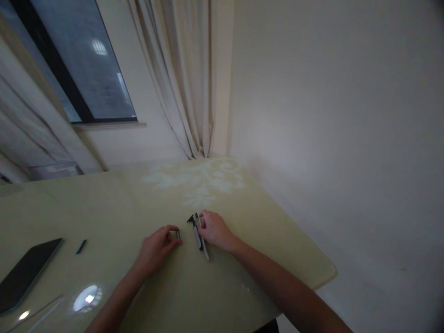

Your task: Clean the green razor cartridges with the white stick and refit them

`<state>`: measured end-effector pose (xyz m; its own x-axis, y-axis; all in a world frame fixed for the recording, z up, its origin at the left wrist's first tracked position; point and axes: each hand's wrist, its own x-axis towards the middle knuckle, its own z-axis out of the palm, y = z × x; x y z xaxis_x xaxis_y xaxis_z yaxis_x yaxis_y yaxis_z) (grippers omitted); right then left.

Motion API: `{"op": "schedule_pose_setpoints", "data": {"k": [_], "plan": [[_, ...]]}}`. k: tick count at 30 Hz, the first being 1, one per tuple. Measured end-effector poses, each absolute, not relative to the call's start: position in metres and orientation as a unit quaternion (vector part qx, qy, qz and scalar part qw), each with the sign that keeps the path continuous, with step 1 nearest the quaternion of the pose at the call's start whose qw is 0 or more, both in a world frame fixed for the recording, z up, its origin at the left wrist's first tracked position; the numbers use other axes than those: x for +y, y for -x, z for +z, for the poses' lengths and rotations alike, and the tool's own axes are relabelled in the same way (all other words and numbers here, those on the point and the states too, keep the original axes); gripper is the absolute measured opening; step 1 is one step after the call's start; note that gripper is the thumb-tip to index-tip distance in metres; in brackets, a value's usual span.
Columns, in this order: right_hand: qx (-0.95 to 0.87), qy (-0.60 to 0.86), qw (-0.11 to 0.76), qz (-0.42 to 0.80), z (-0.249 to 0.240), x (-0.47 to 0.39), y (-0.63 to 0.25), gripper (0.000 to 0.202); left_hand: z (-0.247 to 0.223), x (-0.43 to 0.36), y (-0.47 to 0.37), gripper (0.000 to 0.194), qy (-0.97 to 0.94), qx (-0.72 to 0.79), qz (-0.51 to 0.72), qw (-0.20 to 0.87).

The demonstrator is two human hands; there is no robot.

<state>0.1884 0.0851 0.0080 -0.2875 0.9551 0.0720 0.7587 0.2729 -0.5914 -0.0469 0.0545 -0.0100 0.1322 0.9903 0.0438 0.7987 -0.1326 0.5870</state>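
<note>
Left hand: the left hand (pixel 157 247) has its thumb and pointing finger curled around a small dark tube (pixel 178 234). It pinches the tube by its two ends. The gap between thumb and finger is narrow.
Right hand: the right hand (pixel 215 229) has bent fingers touching a thin white stick (pixel 205 249) near its dark top. I cannot tell if it grips the stick tight.
Small tube: in the left hand, near the middle of the picture, a bit left of the stick.
White stick: it leans the same way as a gray and black tool (pixel 196 235), just beside it.
Gray and black tool: it has a black cross-shaped top and a long handle. It sits between the two hands, close to the right one.
Table: the pale yellow table (pixel 114 208) is shiny, with a white leafy picture (pixel 208 178) near the back.
Left side: a flat dark tablet (pixel 27 273) lies there. A little dark stick (pixel 81 246) lies near it.
Back: a window (pixel 86 60), a long curtain (pixel 187 74) and a plain wall (pixel 333 115).
</note>
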Motion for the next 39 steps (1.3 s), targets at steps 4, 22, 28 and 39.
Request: {"op": "schedule_pose_setpoints", "data": {"k": [4, 22, 28, 39], "plan": [[-0.782, 0.54, 0.208, 0.232, 0.007, 0.087, -0.156, 0.031, -0.015, 0.053, 0.063, 0.039, -0.71, 0.637, 0.226, 0.197], [-0.803, 0.538, 0.174, 0.19, 0.001, 0.098, -0.128, 0.033, -0.001, 0.056, 0.09, 0.056, -0.707, 0.675, 0.188, 0.101], [-0.801, 0.538, 0.18, 0.19, 0.0, 0.099, -0.121, 0.028, 0.01, 0.045, 0.047, 0.045, -0.715, 0.687, 0.123, 0.041], [-0.793, 0.535, 0.197, 0.213, 0.002, 0.094, -0.101, 0.031, 0.013, 0.032, 0.041, 0.041, -0.671, 0.734, 0.067, 0.077]]}}
